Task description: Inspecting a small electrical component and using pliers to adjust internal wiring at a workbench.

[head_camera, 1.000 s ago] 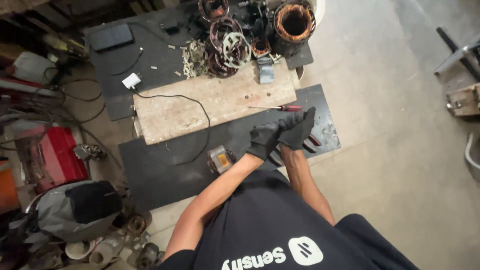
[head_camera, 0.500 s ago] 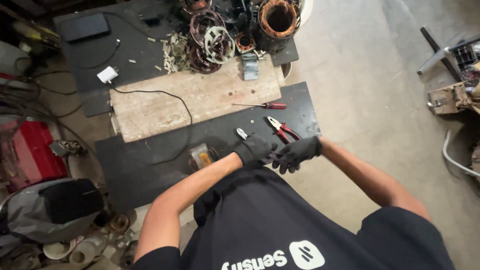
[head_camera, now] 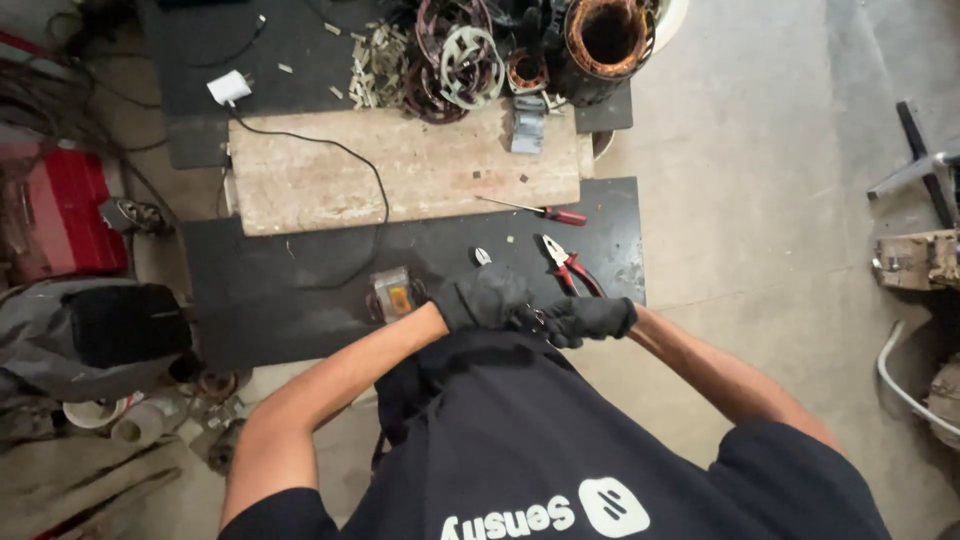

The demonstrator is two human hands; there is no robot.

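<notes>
1. Fingers: both hands in black gloves, curled in and bunched against each other at the person's waist. Something small and metallic glints between them; can't tell what it is or which hand pinches it.
2. Far left: red box (head_camera: pixel 62 212) by the edge, grey-and-black bag (head_camera: pixel 95 335) below it on the floor.
3. White plug (head_camera: pixel 229 87) on the upper black mat; its black cable (head_camera: pixel 365 180) runs down across the wooden board (head_camera: pixel 420 170) onto the lower black mat (head_camera: pixel 290 300).
4. Small clear box with orange insert (head_camera: pixel 392 293) lies on the lower mat, just beside the left hand's wrist.
5. Left hand (head_camera: pixel 483 298): closed fist shape, knuckles up, over the near edge of the lower mat, touching the right hand.
6. Small silver piece (head_camera: pixel 482 256) on the mat just above the left hand, apart from it.
7. Top centre: heap of copper windings and a stator (head_camera: pixel 605 40), past the board.
8. Red-handled screwdriver (head_camera: pixel 540 211) lies at the board's lower right edge.
9. Red-handled pliers (head_camera: pixel 566 264) on the mat, near the right hand, not touched.
10. Right hand (head_camera: pixel 590 318): fingers folded toward the left hand, held just off the mat's near right corner.
11. Right of all that: bare concrete floor (head_camera: pixel 760 180).
</notes>
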